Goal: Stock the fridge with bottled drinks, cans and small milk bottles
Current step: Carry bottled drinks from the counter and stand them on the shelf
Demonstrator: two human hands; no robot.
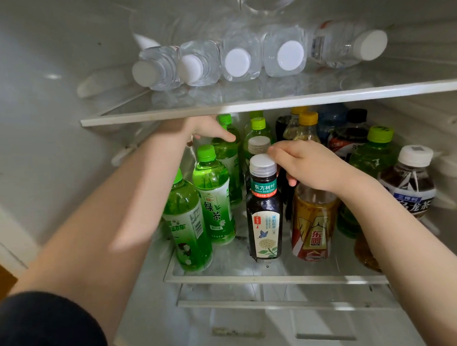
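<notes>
Two glass shelves with white rims divide the fridge (47, 129) you are stocking. The upper shelf (271, 101) carries a row of clear water bottles (238, 62) lying on their sides, white caps toward you, with bare glass in front of them up to the edge. The lower shelf (254, 278) is crowded with upright plastic bottles, leaving open glass only along its front rim and in a narrow lane between the left and middle rows. Below it sits a pale drawer (282, 315). Green tea bottles (214, 197) with green caps stand in a line at the left, running toward the back. A brown tea bottle (410, 187) with a white cap stands at far right, near the wall. At front centre a dark tea bottle (265, 218) with a ribbed grey cap stands just beside a red-and-gold bottle (313, 226). Your right hand (306, 166) sits on top of that red-and-gold bottle, fingers curled over its cap and neck, thumb pointing down. Your left hand (206, 129) reaches under the upper shelf's edge, thumb laid against a green bottle at the back; its fingers are hidden, so their grip cannot be told.
</notes>
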